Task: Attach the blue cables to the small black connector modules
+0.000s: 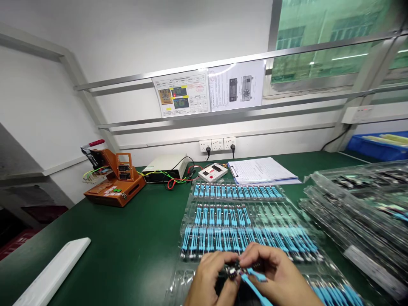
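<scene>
Grip: left hand (212, 278) and right hand (277, 274), thumbs and fingertips pinched from either side on one small electronic assembly (234, 270), held over the near part of the trays
Assembly: dark body with silvery metal parts, largely covered by the fingers; two flat light-blue strips (255, 289) run from it toward 4 and 5 o'clock
From the hands, 12 o'clock: transparent moulded trays (270, 212) with rows of similar blue-stripped pieces
Surface: dark green workbench (127, 246), smooth, faintly glossy
9 o'clock: long white bar (55, 272), lying flat
10 o'clock: orange-brown test fixture (114, 189) with red-handled clamp (96, 143); nearer 11, pale instrument case (165, 165) with coloured wires
11 to 12 o'clock: small white meter (213, 172)
12 to 1 o'clock: printed papers (263, 170) on the bench
2 o'clock: stack of loaded transparent trays (344, 221); beyond it, blue bin (366, 146)
Room: white wall (175, 34), socket row (217, 145), metal rails bearing two printed sheets (183, 95); green-tinted window (318, 59) toward 1 o'clock
</scene>
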`<state>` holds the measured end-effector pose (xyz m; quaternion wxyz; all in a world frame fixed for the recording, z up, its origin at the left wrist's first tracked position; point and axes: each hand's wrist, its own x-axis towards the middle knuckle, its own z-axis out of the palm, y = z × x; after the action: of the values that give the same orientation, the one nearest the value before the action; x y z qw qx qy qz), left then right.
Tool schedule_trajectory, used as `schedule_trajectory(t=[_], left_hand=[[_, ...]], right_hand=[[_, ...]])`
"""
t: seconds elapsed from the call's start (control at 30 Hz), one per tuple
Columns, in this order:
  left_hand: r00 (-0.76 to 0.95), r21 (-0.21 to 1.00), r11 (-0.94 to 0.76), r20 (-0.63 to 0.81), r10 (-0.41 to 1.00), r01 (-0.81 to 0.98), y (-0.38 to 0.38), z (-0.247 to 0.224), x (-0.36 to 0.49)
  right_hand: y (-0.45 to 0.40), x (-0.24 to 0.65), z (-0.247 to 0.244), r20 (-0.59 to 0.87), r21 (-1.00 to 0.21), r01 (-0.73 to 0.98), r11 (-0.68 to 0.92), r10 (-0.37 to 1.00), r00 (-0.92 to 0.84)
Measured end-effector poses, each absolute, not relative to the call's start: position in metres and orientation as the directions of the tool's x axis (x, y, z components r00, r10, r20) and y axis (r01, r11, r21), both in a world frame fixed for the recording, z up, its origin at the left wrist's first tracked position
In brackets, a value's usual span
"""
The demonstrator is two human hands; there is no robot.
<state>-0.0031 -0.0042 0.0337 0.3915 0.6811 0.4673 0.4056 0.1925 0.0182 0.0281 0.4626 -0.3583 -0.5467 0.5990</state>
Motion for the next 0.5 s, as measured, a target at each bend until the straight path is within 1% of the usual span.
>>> schedule_trajectory(t=[0.07,0.13,0.27,0.4,0.5], left_hand=[[0.308,0.894,-0.304,0.202,0.930,0.330,-0.003,0.033,-0.004],[0.325,0.889,-0.303,0.190,0.926,0.342,-0.002,0.031,-0.004],[0.309,0.882,-0.319,0.214,0.927,0.346,-0.001,0.024,-0.004],[0.279,0.847,-0.401,0.314,0.907,0.350,-0.002,0.017,-0.005],[0.231,0.839,-0.431,0.371,0.900,0.332,-0.005,0.016,-0.004]], right_hand=[[0.018,0.192,0.028,0.100,-0.983,-0.178,0.045,0.945,-0.312],[0.018,0.190,0.027,0.129,-0.980,-0.186,0.073,0.944,-0.304],[0.016,0.188,0.025,0.185,-0.973,-0.184,0.136,0.943,-0.278],[0.013,0.184,0.027,0.212,-0.972,-0.160,0.175,0.942,-0.260],[0.008,0.179,0.032,0.223,-0.964,-0.193,0.181,0.949,-0.224]])
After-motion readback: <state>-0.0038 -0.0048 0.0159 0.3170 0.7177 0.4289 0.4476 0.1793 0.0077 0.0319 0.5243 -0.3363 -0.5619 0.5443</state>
